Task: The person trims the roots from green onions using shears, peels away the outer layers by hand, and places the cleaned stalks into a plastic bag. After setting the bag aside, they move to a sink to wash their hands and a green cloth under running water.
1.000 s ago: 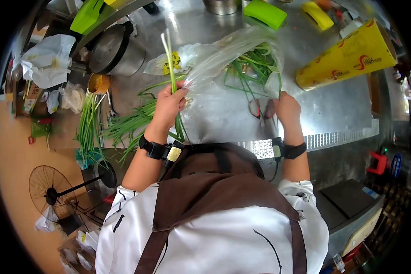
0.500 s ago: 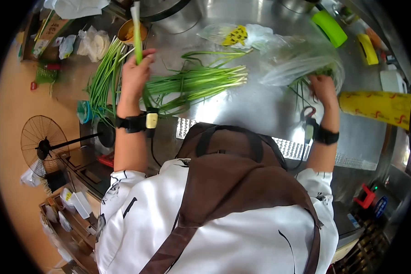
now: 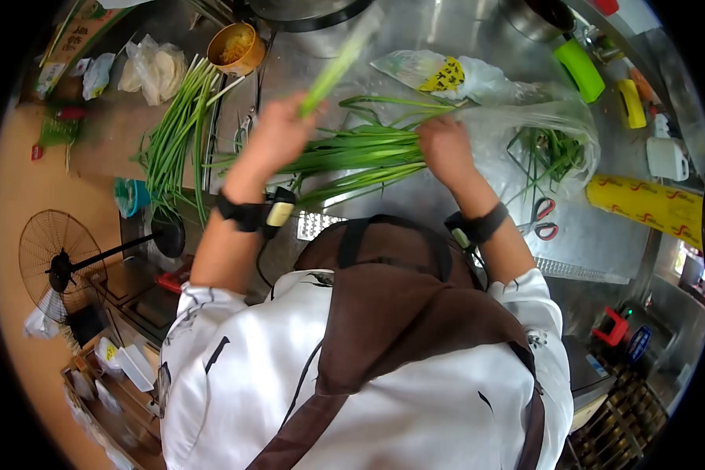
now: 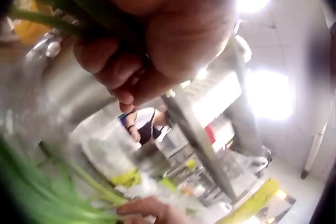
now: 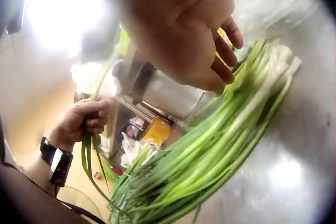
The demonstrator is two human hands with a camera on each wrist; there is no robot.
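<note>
One-handed, gripping smooth, slender spring onion (image 3: pixel 338 69) in the curled fingers of the left hand (image 3: pixel 278 135). Curving the fingers of the right hand (image 3: pixel 445 147) loosely by the pale ends of the long, limp onion heap (image 3: pixel 364 151) along the near edge of the shiny metal table (image 3: pixel 415 194); not telling whether pinching. Having a crinkled bag (image 3: pixel 517 115) and red-handled scissors (image 3: pixel 536 223) nearer the right edge.

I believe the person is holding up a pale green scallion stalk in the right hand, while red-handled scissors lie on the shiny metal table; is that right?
Not quite: the left hand is holding up the pale green scallion stalk, as the head view shows; red-handled scissors do lie on the metal table.
</note>
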